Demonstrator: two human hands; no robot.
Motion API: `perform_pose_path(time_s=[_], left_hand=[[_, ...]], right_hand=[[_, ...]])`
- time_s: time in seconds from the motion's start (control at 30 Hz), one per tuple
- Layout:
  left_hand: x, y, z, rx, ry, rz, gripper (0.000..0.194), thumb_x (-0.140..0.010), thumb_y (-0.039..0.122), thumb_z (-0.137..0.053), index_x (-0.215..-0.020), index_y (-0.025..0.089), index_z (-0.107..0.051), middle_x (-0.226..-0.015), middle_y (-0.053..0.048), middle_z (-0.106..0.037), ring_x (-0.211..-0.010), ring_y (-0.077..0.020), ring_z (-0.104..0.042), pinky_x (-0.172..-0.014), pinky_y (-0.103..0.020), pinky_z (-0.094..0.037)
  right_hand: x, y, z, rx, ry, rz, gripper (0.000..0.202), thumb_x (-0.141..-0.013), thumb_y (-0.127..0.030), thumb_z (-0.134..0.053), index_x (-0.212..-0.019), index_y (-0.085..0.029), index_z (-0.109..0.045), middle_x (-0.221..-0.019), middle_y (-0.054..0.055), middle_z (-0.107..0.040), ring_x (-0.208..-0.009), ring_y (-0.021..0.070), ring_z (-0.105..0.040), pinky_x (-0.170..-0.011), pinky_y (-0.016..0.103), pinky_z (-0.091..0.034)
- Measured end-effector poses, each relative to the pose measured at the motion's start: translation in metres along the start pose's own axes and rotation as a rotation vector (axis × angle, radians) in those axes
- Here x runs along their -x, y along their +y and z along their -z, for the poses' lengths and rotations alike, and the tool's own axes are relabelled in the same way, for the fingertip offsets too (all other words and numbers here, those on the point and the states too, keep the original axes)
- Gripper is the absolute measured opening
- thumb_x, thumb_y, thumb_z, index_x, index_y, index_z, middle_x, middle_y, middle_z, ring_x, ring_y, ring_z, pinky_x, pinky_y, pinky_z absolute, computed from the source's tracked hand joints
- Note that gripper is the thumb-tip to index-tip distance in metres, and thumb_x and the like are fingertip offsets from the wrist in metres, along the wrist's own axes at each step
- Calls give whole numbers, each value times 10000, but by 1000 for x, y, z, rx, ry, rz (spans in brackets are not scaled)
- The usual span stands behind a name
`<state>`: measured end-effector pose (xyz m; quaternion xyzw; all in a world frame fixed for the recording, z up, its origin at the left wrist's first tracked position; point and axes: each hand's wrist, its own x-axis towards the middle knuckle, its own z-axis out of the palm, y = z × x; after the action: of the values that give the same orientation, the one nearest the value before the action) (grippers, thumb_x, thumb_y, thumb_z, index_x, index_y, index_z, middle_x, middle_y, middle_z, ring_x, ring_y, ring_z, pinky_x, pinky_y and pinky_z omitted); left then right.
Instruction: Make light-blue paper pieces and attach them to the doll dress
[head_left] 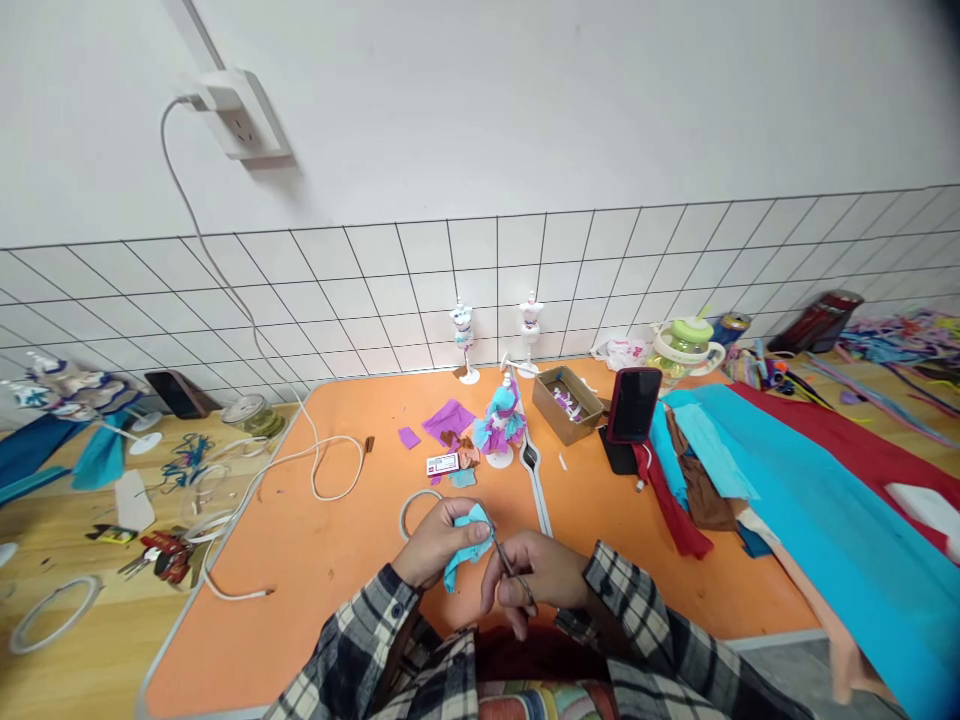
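Note:
Between the fingers of my left hand [436, 543] is a small piece of light blue fabric [459, 565], part of it hanging below the thumb. My right hand [536, 572] grips a pair of scissors [504, 560], its fingers at the handles. The blades point up and left, reaching the fabric's edge beside my left thumb. Just beyond my hands, a small dress form [501, 410] wears a blue and purple ruffled dress. Near it lie purple fabric scraps [448, 420], a small white box [442, 464] and a blue scrap [463, 478].
Two more dress forms [463, 335] stand by the tiled wall. A cardboard box [568, 405] holds small purple and white pieces. A phone [634, 405] rests on a stand, with folded fabrics [795, 500] to its right. A white cable [319, 470] loops across the orange table [300, 640].

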<state>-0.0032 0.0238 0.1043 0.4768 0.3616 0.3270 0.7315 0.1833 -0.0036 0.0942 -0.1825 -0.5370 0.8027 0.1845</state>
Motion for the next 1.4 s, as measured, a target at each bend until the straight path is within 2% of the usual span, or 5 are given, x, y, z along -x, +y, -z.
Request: perform_pose_path(time_s=[0.17, 0.4, 0.6, 1.1, 1.4], left_hand=[[1, 2, -3, 40, -50, -19, 334, -627, 390, -811, -634, 102, -642, -596, 29, -516, -528, -65, -425, -507, -177, -335], [1, 7, -4, 35, 64, -28, 427, -610, 501, -791, -710, 102, -677, -625, 7, -555, -554, -91, -477, -549, -199, -378], [0, 15, -8, 18, 128, -54, 397, -604, 449, -809, -570, 99, -624, -588, 31, -475, -515, -65, -418, -481, -182, -319], [1, 11, -9, 15, 10, -35, 416, -637, 478, -781, -604, 101, -607, -554, 25, -498, -473, -67, -428, -465, -187, -314], [4, 14, -7, -67, -47, -80, 401, -633, 474, -784, -606, 98, -648, -605, 2, -529, -517, -78, -463, -480, -184, -346]], right_hand=[[1, -5, 1, -71, -66, 10, 584, -748, -629, -622, -916, -70, -653, -588, 15, -624, -455, 65, -535, -452, 152, -374], [-2, -7, -2, 22, 37, -21, 543, -764, -580, -635, -940, -67, -661, -474, -30, -555, -408, 54, -487, -427, 144, -343], [-3, -7, -3, -41, 14, 33, 627, -706, -608, -678, -1063, -95, -627, -698, 31, -642, -469, 43, -494, -488, 167, -431], [-3, -7, -2, -57, -44, 88, 633, -721, -600, -673, -1057, -65, -627, -600, 3, -605, -459, 51, -497, -470, 154, -406], [-2, -10, -2, -98, -131, -29, 660, -677, -559, -731, -1109, -75, -611, -655, 30, -653, -503, 76, -555, -490, 168, -432]])
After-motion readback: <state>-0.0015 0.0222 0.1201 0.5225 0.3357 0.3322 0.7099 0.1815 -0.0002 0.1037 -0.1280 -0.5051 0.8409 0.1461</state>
